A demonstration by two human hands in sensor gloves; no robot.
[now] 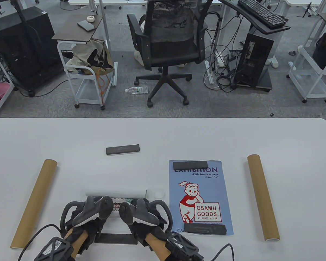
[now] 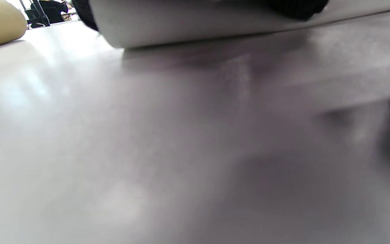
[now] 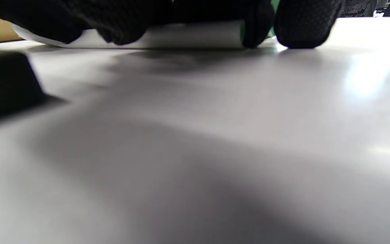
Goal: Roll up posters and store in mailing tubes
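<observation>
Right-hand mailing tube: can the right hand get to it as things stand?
Probably yes, once freed: the right hand is busy on the rolled poster; only the flat blue poster lies before the tube.

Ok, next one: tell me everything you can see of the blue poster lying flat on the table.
The blue poster lies flat and unrolled on the white table, right of both hands, its long side running away from the person. It looks like thin printed paper: light blue, with a red-and-white cartoon child leaning on a sign reading OSAMU GOODS, plus "45th Anniversary 1976-2021". A dark bar weight rests across its far edge, partly covering the title; another bar lies across its near edge. Neither hand touches it.
</observation>
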